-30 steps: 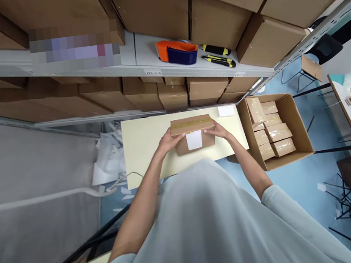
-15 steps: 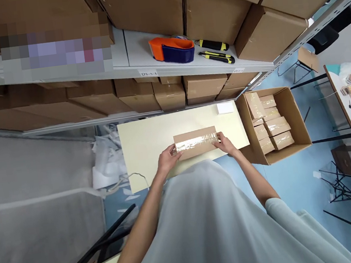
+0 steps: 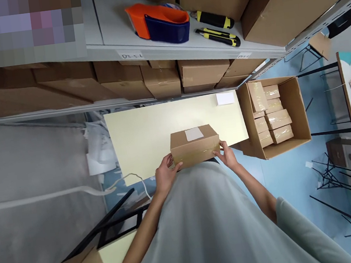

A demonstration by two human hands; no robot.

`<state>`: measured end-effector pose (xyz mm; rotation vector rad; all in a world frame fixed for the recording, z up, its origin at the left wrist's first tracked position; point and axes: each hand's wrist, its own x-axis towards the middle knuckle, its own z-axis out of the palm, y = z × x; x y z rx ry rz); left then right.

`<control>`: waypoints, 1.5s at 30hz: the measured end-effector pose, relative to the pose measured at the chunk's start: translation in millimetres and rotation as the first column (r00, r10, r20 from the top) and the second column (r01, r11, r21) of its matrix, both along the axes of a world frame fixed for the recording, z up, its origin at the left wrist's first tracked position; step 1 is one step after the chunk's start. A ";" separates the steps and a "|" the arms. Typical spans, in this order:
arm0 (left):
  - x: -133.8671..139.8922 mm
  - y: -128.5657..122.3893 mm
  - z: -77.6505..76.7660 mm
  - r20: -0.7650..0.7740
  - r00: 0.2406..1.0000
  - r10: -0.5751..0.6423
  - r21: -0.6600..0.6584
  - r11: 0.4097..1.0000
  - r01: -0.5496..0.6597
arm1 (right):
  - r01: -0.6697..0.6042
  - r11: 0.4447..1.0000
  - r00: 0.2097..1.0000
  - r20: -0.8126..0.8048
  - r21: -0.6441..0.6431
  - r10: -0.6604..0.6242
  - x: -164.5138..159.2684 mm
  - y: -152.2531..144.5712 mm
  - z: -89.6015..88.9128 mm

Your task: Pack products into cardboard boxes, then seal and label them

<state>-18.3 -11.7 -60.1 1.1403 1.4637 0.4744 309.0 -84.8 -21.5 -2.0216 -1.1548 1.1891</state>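
Head view, the only one; places given from the table (image 3: 143, 129). Box (image 3: 193, 150) looks shut, a white label (image 3: 194, 134) flat on its upward face, glossy tape (image 3: 194, 158) along the face toward the wearer. So closing and labelling appear done, as far as this side tells; underside and far face hidden, no word on those. Box not yet set down: both hands have it. What remains for it, beyond leaving the hands, cannot be read from here. Past the table's right end, just beside it, an open carton (image 3: 299, 110) with several taped small boxes (image 3: 278, 119) inside; room shows at its right side, so it does not look full. Box itself sits at the table's near edge, roughly mid-length, between the hands and close to the wearer's shirt (image 3: 211, 212); whether it touches the table, cannot tell. Left hand (image 3: 165, 174) grips its left end, thumb toward the near face; right hand (image 3: 227, 156) grips the right end likewise. Spread between hands: one box length, nothing else held. White pad (image 3: 225, 98) at the table's far right corner, well apart from the hands. Beyond the table's far edge, shelf (image 3: 108, 26) carrying an orange-and-blue dispenser (image 3: 167, 26) and two cutters (image 3: 218, 36), neither hand near them.
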 end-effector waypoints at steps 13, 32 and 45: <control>27.4 89.1 14.3 -0.195 0.980 -0.035 0.151 0.986 0.065 | -0.077 0.990 0.997 0.014 0.115 0.075 26.4 96.6 -6.6; 39.3 51.6 -3.7 -0.560 0.828 -0.017 0.102 0.991 0.090 | -0.182 0.975 0.983 0.039 0.127 0.178 32.5 52.3 -72.5; 54.1 48.0 10.1 -0.640 0.768 0.028 0.384 0.877 0.289 | -0.245 0.957 0.965 0.134 0.155 0.225 92.3 61.3 -78.1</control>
